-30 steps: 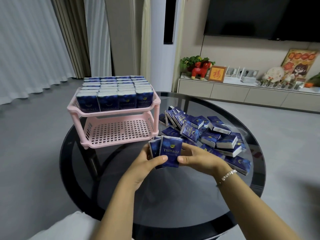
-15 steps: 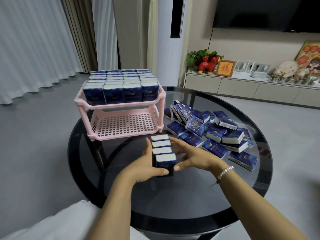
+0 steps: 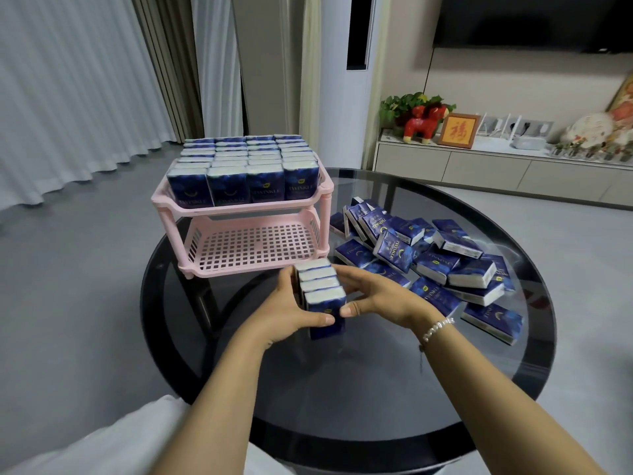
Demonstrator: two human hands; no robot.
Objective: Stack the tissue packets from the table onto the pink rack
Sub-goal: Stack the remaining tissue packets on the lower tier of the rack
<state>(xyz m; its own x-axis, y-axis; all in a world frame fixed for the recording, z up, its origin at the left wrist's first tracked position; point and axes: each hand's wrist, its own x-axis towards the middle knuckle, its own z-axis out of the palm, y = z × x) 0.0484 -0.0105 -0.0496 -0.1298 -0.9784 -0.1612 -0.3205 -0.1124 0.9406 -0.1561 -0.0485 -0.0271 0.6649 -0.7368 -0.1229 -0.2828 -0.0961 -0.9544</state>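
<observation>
Left hand (image 3: pixel 291 311) and right hand (image 3: pixel 375 296) grip four upright tissue packets (image 3: pixel 320 289) from both sides; light, soft, slippery wrap — squeeze the ends evenly.

Between the two hands, a row of dark blue tissue packets (image 3: pixel 320 291) is showing white top edges. Just beyond the hands, the pale pink plastic rack (image 3: pixel 241 207) is displaying a square grid pattern across its lower shelf, while blue packets with gold lettering are showing on its top shelf. To the right of the hands, a loose pile of blue-and-white packets (image 3: pixel 428 255) is lying on the round black glass bench (image 3: pixel 342 389). A white beaded bracelet (image 3: pixel 436 329) is showing at the right wrist.
</observation>
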